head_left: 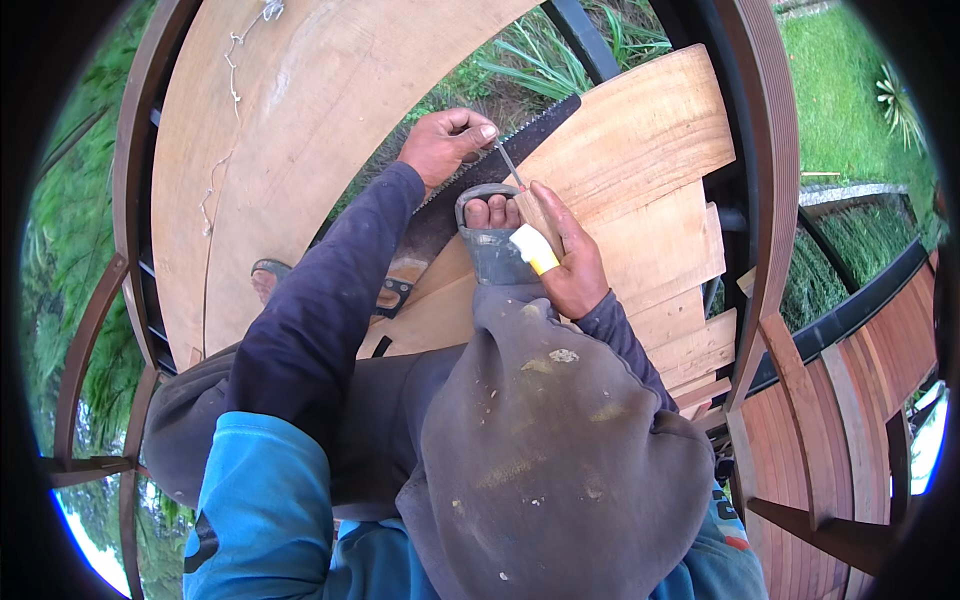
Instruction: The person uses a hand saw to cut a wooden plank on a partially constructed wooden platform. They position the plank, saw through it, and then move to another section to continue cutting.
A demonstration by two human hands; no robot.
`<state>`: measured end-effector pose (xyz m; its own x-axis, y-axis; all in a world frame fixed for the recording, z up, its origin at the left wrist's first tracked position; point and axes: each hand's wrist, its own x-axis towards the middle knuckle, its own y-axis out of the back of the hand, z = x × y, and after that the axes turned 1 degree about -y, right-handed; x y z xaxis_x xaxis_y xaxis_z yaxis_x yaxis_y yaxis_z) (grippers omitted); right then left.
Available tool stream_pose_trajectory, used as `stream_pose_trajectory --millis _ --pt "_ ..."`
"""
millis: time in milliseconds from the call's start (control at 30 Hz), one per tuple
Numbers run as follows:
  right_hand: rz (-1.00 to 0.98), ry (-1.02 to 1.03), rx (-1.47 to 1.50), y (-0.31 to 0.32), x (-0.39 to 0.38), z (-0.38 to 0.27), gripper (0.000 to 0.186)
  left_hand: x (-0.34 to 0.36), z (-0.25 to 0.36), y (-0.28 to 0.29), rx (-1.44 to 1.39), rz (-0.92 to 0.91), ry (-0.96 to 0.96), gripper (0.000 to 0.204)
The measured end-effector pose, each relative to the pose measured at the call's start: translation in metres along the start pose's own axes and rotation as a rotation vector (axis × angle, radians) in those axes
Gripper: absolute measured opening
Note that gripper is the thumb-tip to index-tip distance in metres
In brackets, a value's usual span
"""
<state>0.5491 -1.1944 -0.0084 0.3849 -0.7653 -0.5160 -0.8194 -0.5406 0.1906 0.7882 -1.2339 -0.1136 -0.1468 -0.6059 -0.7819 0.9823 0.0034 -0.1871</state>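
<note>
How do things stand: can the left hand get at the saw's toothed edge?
Probably yes: the left hand is close beside the saw's toothed edge, with nothing visible blocking the way, though its fingertips seem occupied at the tip of the slim metal tool.

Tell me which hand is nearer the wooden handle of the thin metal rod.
Right. The right hand holds the wooden handle; the left hand is apart from it, its fingertips at the far tip of the thin metal rod.
</note>
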Motion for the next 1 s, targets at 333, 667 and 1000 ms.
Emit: stream_pose_trajectory --millis 333,667,1000 --pt "0.072 -0.070 -0.045 0.004 0.000 0.000 0.058 0.007 0.007 -0.011 0.077 0.005 -0.063 0.025" --pt "0.103 -0.023 -0.092 0.008 0.000 0.003 0.061 0.016 -0.002 -0.013 0.083 -0.039 -0.107 0.027" --pt "0.053 -0.118 -0.232 0.002 0.034 -0.008 0.072 0.029 0.021 0.002 -0.038 -0.091 0.150 0.026"
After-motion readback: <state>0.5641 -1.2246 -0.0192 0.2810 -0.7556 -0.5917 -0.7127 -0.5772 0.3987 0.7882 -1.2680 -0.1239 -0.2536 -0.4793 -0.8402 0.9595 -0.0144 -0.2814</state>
